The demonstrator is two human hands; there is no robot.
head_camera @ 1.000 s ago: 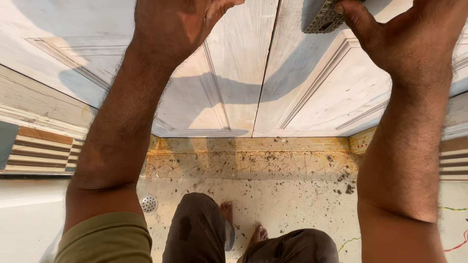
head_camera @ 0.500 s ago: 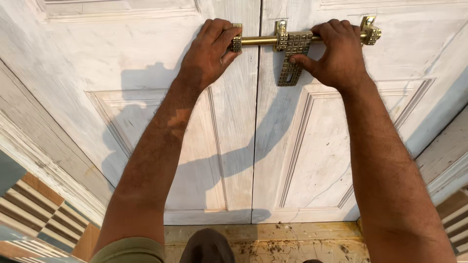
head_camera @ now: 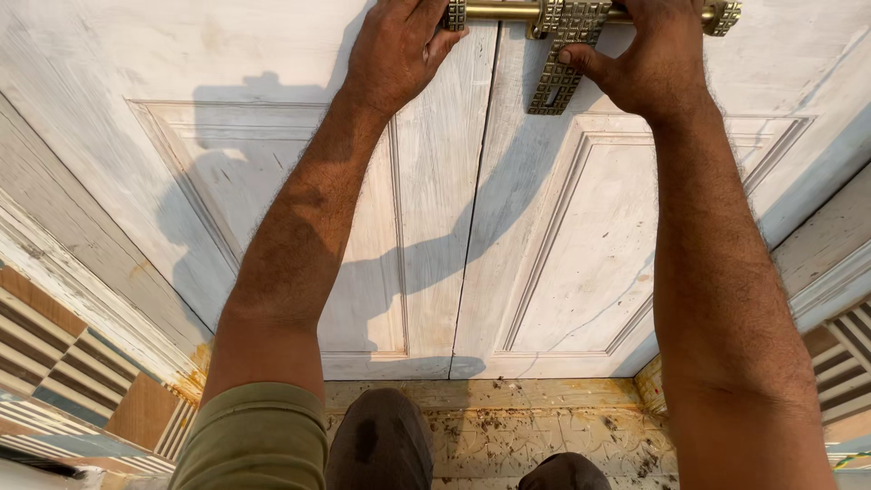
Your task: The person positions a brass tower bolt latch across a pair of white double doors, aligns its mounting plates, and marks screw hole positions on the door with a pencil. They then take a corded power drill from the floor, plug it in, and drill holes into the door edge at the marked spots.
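Note:
A white panelled double door [head_camera: 272, 181] fills the view. A brass sliding bolt [head_camera: 508, 11] crosses the gap between the two leaves at the top edge. Its patterned hasp [head_camera: 549, 86] hangs down on the right leaf. My left hand [head_camera: 395, 50] lies flat against the left leaf, fingers by the bolt's left end. My right hand [head_camera: 653, 59] covers the bolt on the right leaf, its thumb touching the hasp. The bolt's knurled right end [head_camera: 724, 16] sticks out past my right hand.
A stained, speckled stone threshold [head_camera: 508, 426] lies at the foot of the door, with my knees [head_camera: 381, 445] above it. Striped tiles [head_camera: 54, 363] flank the white door frame on the left, and more striped tiles [head_camera: 844, 349] on the right.
The view rose from the threshold to the door's bolt, then dropped slightly. Both hands stay at the bolt, now at the frame's top edge.

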